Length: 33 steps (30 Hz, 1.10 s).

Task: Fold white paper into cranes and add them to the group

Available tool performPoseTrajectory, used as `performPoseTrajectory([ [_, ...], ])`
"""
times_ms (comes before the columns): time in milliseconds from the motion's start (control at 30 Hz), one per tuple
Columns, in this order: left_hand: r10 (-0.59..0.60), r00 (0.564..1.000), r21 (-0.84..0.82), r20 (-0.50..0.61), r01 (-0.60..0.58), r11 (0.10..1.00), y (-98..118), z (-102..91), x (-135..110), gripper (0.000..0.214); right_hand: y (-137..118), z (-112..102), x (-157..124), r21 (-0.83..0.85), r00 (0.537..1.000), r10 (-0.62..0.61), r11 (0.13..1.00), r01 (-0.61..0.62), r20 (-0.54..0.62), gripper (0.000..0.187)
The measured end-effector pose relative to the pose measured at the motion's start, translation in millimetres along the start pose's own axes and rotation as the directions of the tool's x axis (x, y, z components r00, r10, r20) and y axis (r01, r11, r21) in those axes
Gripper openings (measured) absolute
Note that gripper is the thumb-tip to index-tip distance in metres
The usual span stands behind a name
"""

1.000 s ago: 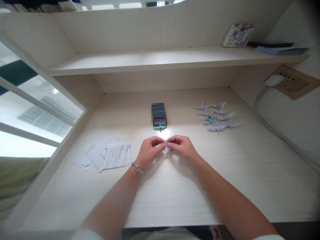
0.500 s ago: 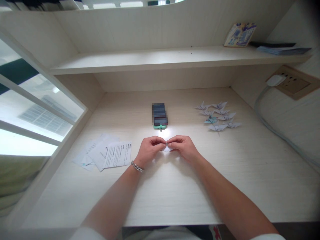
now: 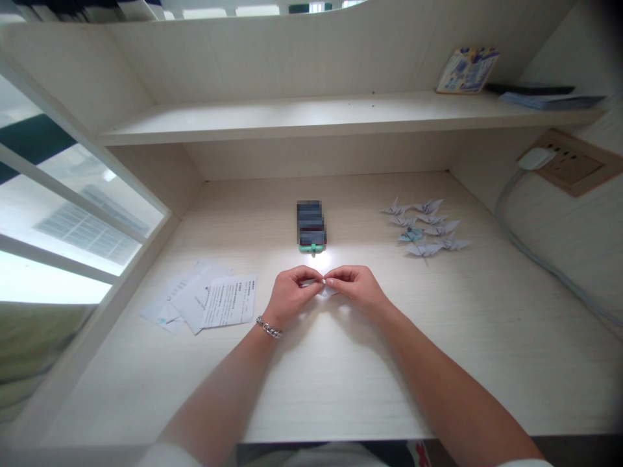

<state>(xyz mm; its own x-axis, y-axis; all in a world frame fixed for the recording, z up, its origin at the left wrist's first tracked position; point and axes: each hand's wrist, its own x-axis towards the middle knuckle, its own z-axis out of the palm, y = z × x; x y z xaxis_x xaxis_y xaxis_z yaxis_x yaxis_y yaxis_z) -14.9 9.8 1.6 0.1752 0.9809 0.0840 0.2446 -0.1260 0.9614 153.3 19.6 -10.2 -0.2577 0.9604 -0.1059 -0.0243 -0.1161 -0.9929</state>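
Near the middle of the desk [image 3: 341,389], both hands meet over a small folded piece of white paper [image 3: 325,289]. Left hand [image 3: 291,297] pinches its left end, thumb and forefinger clenched on it; a silver chain bracelet [image 3: 268,327] sits on that wrist. Right hand [image 3: 357,290] pinches the right end the same way, fingertips of the two hands nearly touching. Paper is held just above or on the desk surface, cannot tell which; most of it is hidden by the fingers.

Just behind the hands, toward the back edge, a phone [image 3: 311,226] with a teal case lies flat, its light shining at the hands. Toward the left edge, a loose stack of printed paper sheets [image 3: 204,301]. Toward the right rear, well apart from the hands, a cluster of folded paper cranes [image 3: 426,226]. On the shelf [image 3: 302,117] above, at its right end, a colourful booklet [image 3: 466,68] leans on the wall. Right wall carries a socket panel [image 3: 569,162] with a white plug [image 3: 534,157] and cable.
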Motion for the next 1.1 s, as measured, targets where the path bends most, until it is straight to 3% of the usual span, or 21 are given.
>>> performPoseTrajectory([
  [167,0.004,1.0,-0.085,-0.011,-0.005,0.996,-4.5,-0.2,2.4,0.015,-3.7,-0.3,-0.2,-0.115,0.998,-0.061,0.992,0.057,-0.031,0.021],
  [533,-0.027,1.0,-0.207,0.008,0.028,0.978,-8.4,-1.3,4.2,0.017,-5.3,0.7,-2.0,-0.182,0.989,-0.121,0.978,0.103,-0.087,0.017],
  [767,0.004,1.0,-0.141,-0.015,-0.006,0.99,-3.6,3.4,1.8,0.024,-5.1,2.7,-3.2,-0.181,0.985,-0.152,0.974,0.135,-0.083,0.015],
  [1100,0.048,0.997,-0.038,-0.06,-0.05,0.998,-4.6,1.5,3.1,0.017,-2.7,4.7,-2.8,-0.129,0.979,-0.182,0.977,0.17,-0.089,0.015],
])
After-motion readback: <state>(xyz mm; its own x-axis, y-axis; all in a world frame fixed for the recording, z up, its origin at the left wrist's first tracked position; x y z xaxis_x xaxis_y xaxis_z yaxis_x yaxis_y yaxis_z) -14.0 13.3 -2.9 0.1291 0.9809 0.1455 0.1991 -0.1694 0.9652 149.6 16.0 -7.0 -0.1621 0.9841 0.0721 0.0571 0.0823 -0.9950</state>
